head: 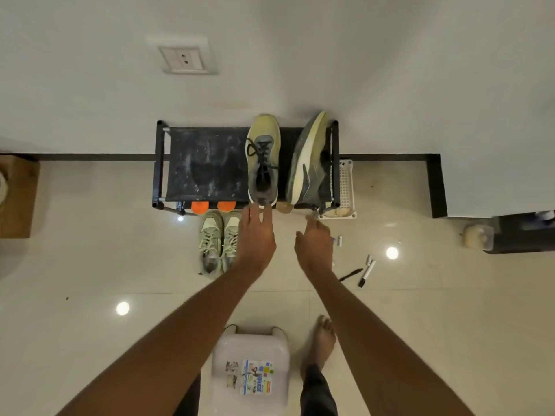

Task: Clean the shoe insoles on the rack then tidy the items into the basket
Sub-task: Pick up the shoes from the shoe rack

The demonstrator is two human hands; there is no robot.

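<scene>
Above, both hands' fingers apart, left hand [256, 235] near upright shoe [263, 160], right hand [315, 246] empty

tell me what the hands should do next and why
Probably the left hand should close on the heel of the upright shoe on the rack: its open fingers already hover at that heel, both hands are empty, and the insole is inside.
</scene>
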